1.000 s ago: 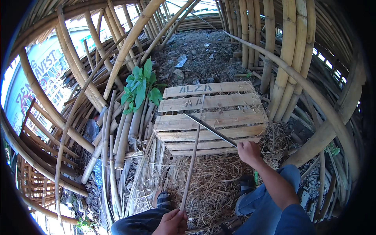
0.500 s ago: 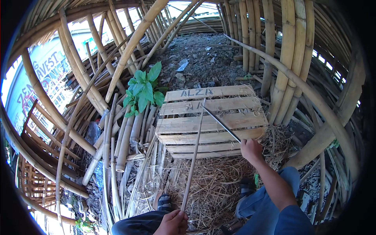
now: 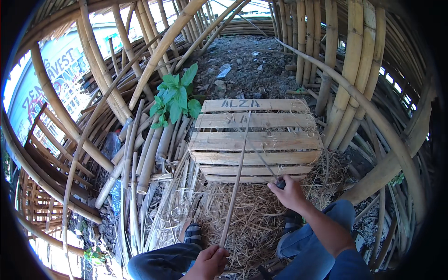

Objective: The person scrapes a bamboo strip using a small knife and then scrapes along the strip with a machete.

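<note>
My left hand (image 3: pixel 211 261), at the lower edge, is closed around the near end of a long, thin bamboo strip (image 3: pixel 237 182). The strip slants away from me, and its far part lies over a slatted wooden crate (image 3: pixel 254 141). My right hand (image 3: pixel 290 192) grips the dark handle of a long, narrow-bladed knife (image 3: pixel 267 164) near the crate's front right. The blade points away and left toward the strip; its tip is blurred, so I cannot tell whether it touches. Thin curled shavings lie on the slats.
Dry shavings (image 3: pixel 247 219) cover the ground between my feet. Bamboo poles (image 3: pixel 149 158) and a leafy green plant (image 3: pixel 175 98) are left of the crate. Upright bamboo posts (image 3: pixel 350 70) and a long slanting pole (image 3: pixel 347 84) stand on the right. Rubble ground (image 3: pixel 233 60) lies beyond.
My right hand has drawn the knife toward me and slightly left, and its blade now shows thinner and blurred. The left hand still holds the strip. The view has shifted a little.
</note>
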Tool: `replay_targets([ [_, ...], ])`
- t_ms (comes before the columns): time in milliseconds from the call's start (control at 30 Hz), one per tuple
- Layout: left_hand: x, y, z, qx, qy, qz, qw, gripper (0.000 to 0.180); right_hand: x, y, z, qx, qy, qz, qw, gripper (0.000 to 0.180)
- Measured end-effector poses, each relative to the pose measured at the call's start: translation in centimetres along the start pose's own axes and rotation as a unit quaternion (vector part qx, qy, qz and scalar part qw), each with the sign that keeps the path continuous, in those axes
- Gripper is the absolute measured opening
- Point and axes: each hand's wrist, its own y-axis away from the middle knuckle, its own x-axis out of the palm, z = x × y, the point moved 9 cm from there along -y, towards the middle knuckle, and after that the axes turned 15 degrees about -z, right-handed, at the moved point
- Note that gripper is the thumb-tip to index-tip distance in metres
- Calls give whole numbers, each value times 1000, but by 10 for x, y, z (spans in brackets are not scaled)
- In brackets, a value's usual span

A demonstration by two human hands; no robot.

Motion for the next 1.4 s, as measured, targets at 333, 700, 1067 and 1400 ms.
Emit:
replay_targets([
  [333,9,-5,23,-76,89,82,990,24,0,71,123,-304,-7,45,952,26],
  [700,18,8,19,-173,175,126,961,27,29,124,128,-365,-52,126,921,30],
  [1067,15,9,21,-198,148,106,963,30,35,123,129,-386,-45,111,915,35],
  [1400,15,8,21,-196,137,92,967,30,44,108,103,-437,-10,50,898,30],
])
